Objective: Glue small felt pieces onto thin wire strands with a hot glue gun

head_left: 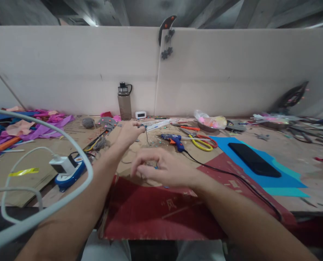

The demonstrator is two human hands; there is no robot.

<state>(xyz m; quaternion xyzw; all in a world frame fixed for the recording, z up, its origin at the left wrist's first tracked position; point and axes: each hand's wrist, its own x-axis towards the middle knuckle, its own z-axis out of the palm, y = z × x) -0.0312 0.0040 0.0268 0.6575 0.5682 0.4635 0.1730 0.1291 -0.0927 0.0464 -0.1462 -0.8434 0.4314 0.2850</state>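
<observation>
My left hand [129,133] reaches far across the table and is closed in a pinch on the end of a thin dark wire [147,137], close to some clear glue sticks [157,125]. My right hand [161,168] hovers nearer to me over the red felt sheet [156,210], fingers curled and blurred; a small bluish thing shows under the fingertips, but I cannot make out what it is. A blue glue gun [174,139] lies just beyond the right hand, its black cord running to the right.
Yellow and red scissors [203,143] lie by the glue gun. A black phone [254,159] rests on blue felt [286,177]. A brown water bottle [124,101] stands at the back wall. A power strip with charger [67,168] and white cable sit at left, with fabric scraps [28,125].
</observation>
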